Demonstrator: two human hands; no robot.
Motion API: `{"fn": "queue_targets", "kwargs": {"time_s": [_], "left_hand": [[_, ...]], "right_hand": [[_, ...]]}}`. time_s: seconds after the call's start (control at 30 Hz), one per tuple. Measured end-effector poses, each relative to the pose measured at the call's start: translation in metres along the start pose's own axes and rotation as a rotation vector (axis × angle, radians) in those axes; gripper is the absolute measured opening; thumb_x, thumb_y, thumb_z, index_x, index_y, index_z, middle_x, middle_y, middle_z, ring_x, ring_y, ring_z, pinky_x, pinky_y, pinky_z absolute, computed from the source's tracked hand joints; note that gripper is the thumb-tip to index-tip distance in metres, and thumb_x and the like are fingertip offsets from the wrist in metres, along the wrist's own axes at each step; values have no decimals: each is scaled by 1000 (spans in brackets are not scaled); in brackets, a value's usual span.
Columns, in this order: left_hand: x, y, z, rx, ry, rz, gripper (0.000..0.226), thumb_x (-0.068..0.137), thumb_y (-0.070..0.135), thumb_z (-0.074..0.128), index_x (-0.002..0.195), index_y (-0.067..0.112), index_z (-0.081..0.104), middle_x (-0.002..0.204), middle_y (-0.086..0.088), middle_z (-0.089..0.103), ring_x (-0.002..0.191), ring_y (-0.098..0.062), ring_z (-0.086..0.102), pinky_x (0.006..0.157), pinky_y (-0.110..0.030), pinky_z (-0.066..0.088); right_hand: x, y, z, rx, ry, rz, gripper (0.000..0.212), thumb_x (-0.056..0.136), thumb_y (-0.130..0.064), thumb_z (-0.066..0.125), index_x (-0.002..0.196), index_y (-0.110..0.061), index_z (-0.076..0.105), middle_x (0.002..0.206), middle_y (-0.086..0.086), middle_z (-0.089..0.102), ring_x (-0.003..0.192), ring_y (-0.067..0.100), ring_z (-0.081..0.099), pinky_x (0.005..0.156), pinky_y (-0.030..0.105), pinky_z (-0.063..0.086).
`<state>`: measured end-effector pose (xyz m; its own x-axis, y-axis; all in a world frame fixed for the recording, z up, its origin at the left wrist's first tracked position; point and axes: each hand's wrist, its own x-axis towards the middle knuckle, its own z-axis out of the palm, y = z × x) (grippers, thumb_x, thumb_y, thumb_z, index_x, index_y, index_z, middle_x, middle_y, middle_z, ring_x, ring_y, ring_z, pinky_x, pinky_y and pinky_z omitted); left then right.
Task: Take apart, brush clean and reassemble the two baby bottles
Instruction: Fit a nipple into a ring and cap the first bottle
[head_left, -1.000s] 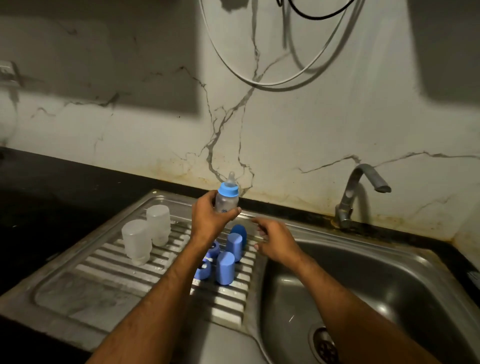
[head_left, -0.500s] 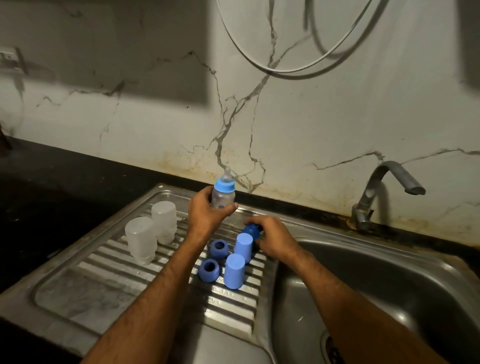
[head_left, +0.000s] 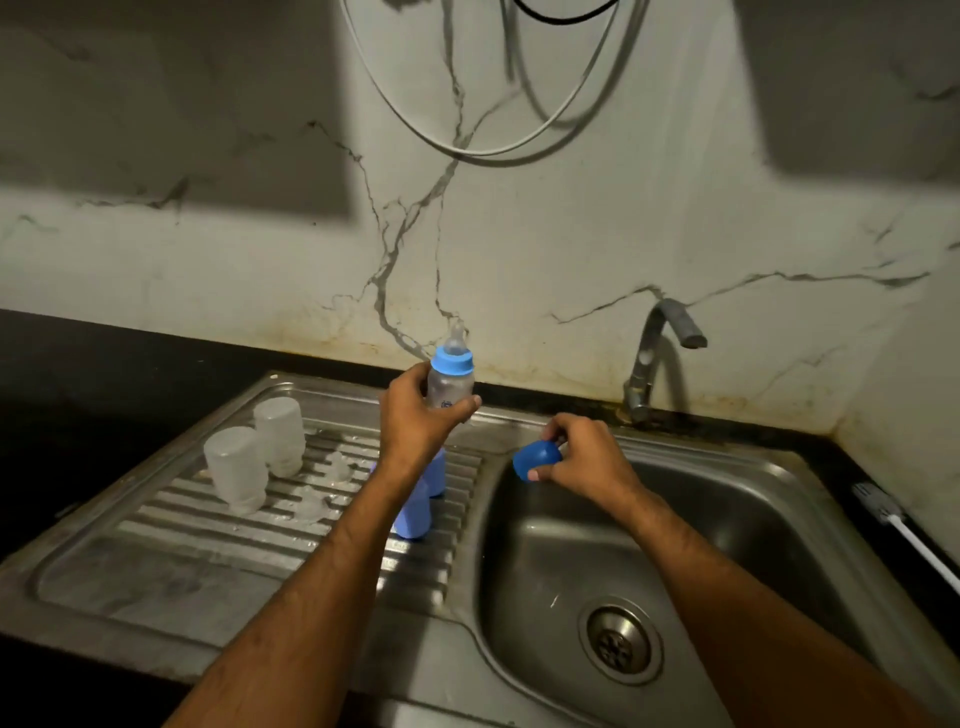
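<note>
My left hand (head_left: 415, 423) grips a small clear baby bottle (head_left: 451, 384) with a blue collar and a clear teat, held upright above the drainboard. My right hand (head_left: 587, 457) holds a dark blue cap (head_left: 537, 458) over the left edge of the sink basin. Two light blue caps (head_left: 415, 512) stand on the ribbed drainboard, partly hidden behind my left forearm. Two frosted clear covers (head_left: 236, 467) stand upside down at the drainboard's left. A couple of clear teats (head_left: 337, 465) lie on the ribs between them and the blue caps.
The steel drainboard (head_left: 156, 566) fills the left, the sink basin (head_left: 701, 519) with its drain (head_left: 621, 639) the right. A tap (head_left: 657, 353) stands at the back wall. A black counter surrounds the sink. A white cable (head_left: 914, 545) lies at the right edge.
My right hand picked the dark blue cap off the drainboard and lifted it right, over the basin's edge. My left hand kept the bottle upright. The camera view shifted.
</note>
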<state>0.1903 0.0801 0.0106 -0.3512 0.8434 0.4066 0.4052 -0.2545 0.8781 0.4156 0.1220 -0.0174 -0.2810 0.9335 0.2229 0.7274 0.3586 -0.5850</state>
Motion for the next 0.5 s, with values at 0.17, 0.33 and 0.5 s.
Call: {"fn": "queue_targets", "kwargs": {"time_s": [0.17,0.33,0.5], "left_hand": [[-46,8,50,-31,-87,-5,48,68,25,90,107,28,61,97,13,68,86,3,63,76,-18,52],[-85,6,92,-4,-181,-46,47,67,25,91,105,28,62,89,18,63,76,13,56,69,-9,46],[-103,-6,112,5,-185,-45,48,67,19,91,105,25,63,95,12,68,84,5,64,74,-7,47]], "right_hand": [[-33,24,-39,-24,25,10,52,70,-29,90,118,-29,70,104,-10,71,90,3,65,73,17,50],[-54,42,-81,-88,-85,108,45,74,-15,87,117,-24,75,112,-3,72,97,8,64,78,20,53],[-68,42,-125,321,-91,193,23,83,-14,82,104,-21,79,111,3,69,97,22,69,66,29,62]]}}
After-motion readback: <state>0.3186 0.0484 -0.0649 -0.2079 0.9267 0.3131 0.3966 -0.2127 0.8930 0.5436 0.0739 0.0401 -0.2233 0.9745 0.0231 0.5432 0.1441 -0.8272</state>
